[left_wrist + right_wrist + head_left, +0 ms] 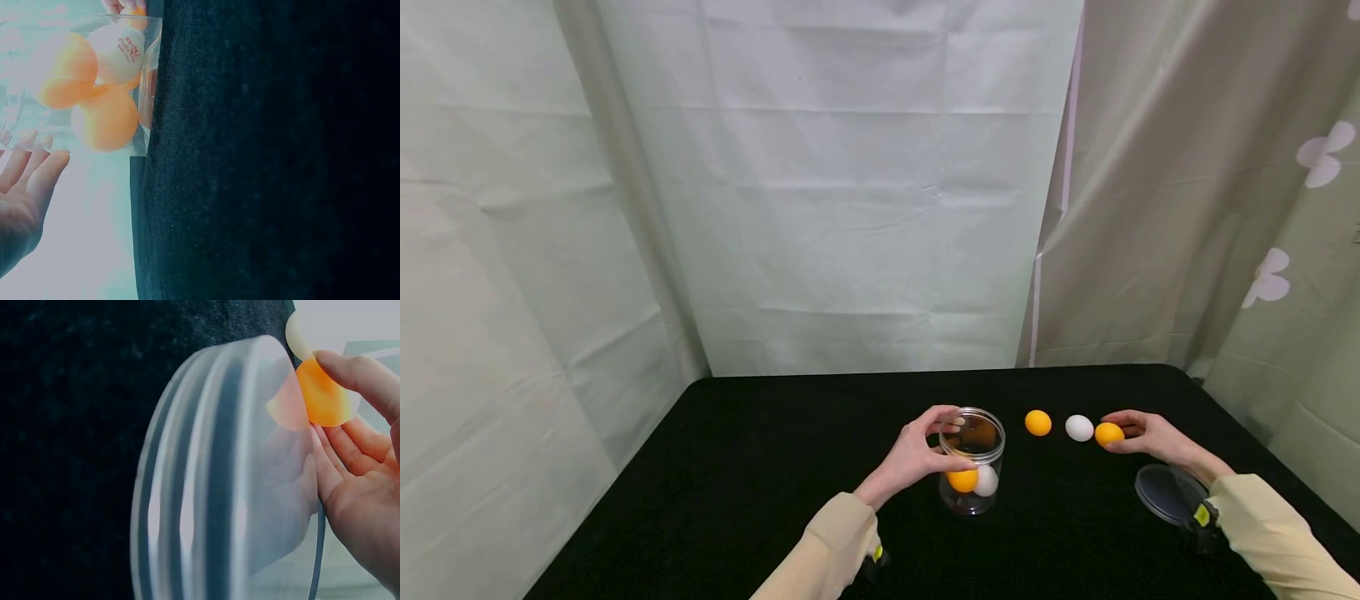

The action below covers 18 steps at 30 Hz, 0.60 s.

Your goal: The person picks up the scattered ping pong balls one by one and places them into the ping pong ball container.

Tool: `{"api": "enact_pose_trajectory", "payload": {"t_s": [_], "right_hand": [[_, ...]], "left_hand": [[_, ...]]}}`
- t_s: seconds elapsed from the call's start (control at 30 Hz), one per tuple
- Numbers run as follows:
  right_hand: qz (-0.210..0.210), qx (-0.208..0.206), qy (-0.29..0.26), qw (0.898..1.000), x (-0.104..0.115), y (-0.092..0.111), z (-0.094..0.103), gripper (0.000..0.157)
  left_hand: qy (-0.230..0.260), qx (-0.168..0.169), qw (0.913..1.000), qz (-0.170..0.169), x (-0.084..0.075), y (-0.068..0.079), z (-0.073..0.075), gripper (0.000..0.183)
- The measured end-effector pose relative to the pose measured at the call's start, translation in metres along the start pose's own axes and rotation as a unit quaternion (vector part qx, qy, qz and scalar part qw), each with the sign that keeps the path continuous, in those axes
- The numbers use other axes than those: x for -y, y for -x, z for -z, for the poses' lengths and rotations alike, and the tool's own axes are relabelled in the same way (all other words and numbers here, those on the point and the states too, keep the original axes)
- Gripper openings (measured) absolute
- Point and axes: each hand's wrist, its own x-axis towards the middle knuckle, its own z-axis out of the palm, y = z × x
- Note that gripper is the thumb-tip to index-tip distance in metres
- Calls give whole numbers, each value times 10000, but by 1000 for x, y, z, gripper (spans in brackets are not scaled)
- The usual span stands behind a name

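A clear plastic jar [968,505] stands upright on the black table, its mouth uncovered. Orange and white ping-pong balls lie inside; in the left wrist view an orange ball [105,119] and a printed white ball [117,53] show through the wall. My left hand [917,450] grips the jar near its rim, thumb on the near side and fingers round the far side. Off to the right, my right hand [1153,437] pinches an orange ping-pong ball [1108,434] between thumb and fingers, low at the tabletop. Beside that ball sits a white ping-pong ball [1079,428].
Another orange ball [1038,422] lies between the jar and the white ball. A clear round lid [1170,493] rests below my right wrist, looming large in the right wrist view. Pale curtains [865,208] hang behind the black table [737,483].
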Motion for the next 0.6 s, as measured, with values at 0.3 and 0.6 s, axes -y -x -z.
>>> {"api": "enact_pose_trajectory", "payload": {"t_s": [0.3,0.6], "right_hand": [[84,-47,35,9999,-1,3,3,51],[-46,-53,-197,9998,2,6,6,51]], "left_hand": [[21,-1,10000,-25,0,-1,-1,59],[70,-45,10000,2,0,0,-1,59]]}}
